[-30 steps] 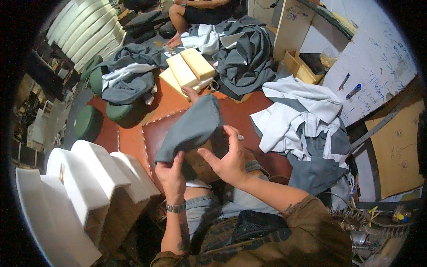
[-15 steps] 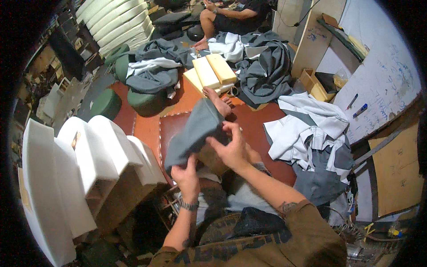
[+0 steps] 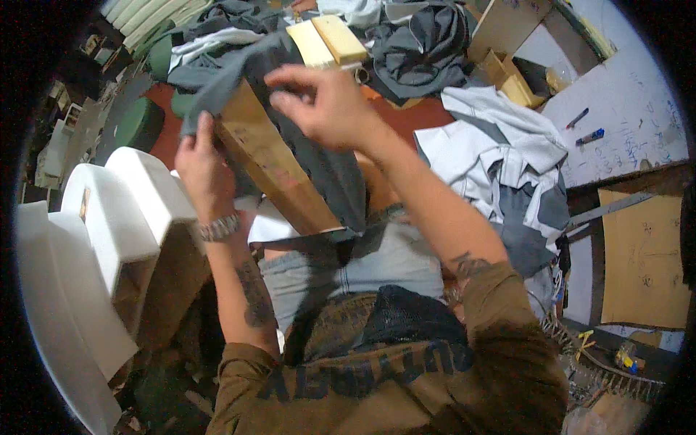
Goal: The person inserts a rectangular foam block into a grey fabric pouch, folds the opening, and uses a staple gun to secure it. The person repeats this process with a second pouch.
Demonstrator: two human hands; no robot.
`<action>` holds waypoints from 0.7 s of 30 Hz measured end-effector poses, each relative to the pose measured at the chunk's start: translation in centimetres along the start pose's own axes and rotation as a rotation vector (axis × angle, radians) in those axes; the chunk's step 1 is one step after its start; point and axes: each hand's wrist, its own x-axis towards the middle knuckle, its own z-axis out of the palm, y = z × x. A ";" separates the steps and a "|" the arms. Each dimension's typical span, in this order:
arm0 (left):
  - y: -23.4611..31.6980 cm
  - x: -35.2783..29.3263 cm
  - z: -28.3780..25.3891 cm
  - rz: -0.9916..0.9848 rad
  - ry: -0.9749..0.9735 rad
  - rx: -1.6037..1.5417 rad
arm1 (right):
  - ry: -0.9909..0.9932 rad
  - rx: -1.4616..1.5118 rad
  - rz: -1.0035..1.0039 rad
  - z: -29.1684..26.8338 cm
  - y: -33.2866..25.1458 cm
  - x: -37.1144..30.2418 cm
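Note:
Over my lap stands a tilted panel with a bare brown, wood-like face, partly wrapped in a grey fabric cover. My left hand is closed on the cover's upper left edge, thumb on top. My right hand is at the dark edge of the cover on the other side, its fingers curled in toward the thumb. It is slightly blurred, and its fingertips meet the cloth. A strip of white material shows beneath the panel's lower end.
White padded pieces stand at my left. Grey and white fabric covers lie heaped at right, with more grey fabric at the back. Yellow foam blocks lie ahead. A green round cushion sits at far left.
The grey-covered piece has been turned so its bare brown face shows, and brought up and closer. Both hands have moved up and left with it.

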 end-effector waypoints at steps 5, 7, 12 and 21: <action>3.5 1.2 1.6 0.099 -0.040 -0.209 | -0.053 0.054 0.097 -1.7 -1.2 3.6; 3.9 1.4 1.9 0.036 0.017 -0.090 | -0.063 0.120 0.142 -1.8 -1.0 3.3; 1.5 0.7 1.4 -0.049 -0.087 -0.029 | -0.119 0.099 0.219 -2.3 0.6 -0.2; -4.4 -5.8 2.1 -0.131 -0.236 -0.073 | -0.053 0.148 0.422 -4.3 1.0 -10.8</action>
